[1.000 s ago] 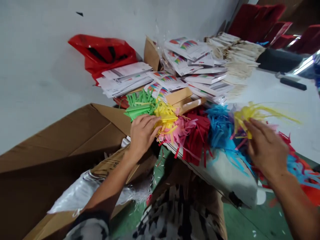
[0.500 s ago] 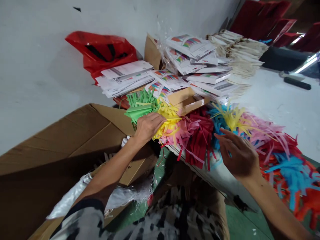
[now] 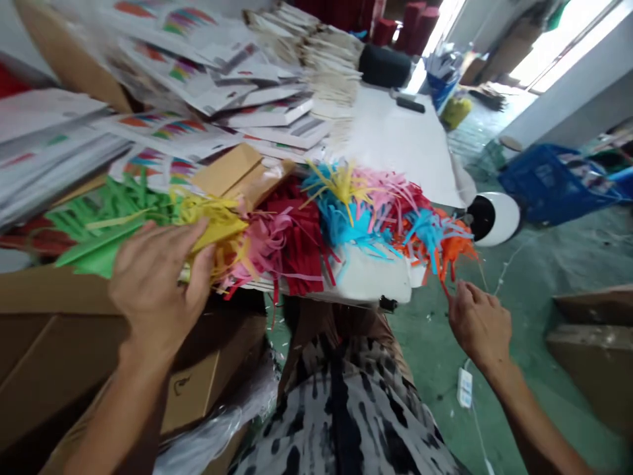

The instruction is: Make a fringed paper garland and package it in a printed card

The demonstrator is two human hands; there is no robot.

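White table (image 3: 390, 142): multicolour fringed paper garland (image 3: 299, 244) along the near edge, orange end past the right corner. Behind it, brown kraft packaging (image 3: 237, 170), then piled printed white packets (image 3: 281, 109). Further back, cream bundles (image 3: 331, 63), maybe folded bags, too blurred to confirm. Black-handled tool (image 3: 410, 105) beyond.

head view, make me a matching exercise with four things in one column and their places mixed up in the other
Things
1. left hand
2. right hand
3. dark red fringe
4. white power strip

Places
A. lying on the green floor
B. at the yellow fringe
C. just beyond the orange fringe, at the right end of the row
D. between pink fringe and blue fringe

Right pairs: 1-B, 2-C, 3-D, 4-A
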